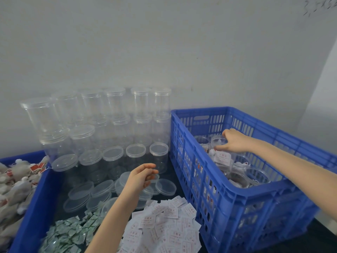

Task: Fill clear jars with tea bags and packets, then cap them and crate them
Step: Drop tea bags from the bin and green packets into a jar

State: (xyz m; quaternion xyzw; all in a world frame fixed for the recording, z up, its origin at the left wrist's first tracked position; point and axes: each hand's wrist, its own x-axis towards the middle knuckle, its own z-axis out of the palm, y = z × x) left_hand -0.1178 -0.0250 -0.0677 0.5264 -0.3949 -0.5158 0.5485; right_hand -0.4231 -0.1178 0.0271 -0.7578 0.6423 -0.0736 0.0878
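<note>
Red print on the white packets (164,227), too small and blurry to read, faint dark scribbles on the wall (317,8), also unreadable

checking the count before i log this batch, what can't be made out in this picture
All in the head view:
- How many filled jars are in the blue crate: its walls and the right hand hide part of the inside.
- Whether the left hand has a grip on a lid: clear plastic, fingers blurred.
- Print on the white packets: too small.
- The tea bags: cut off by the left edge.
</note>
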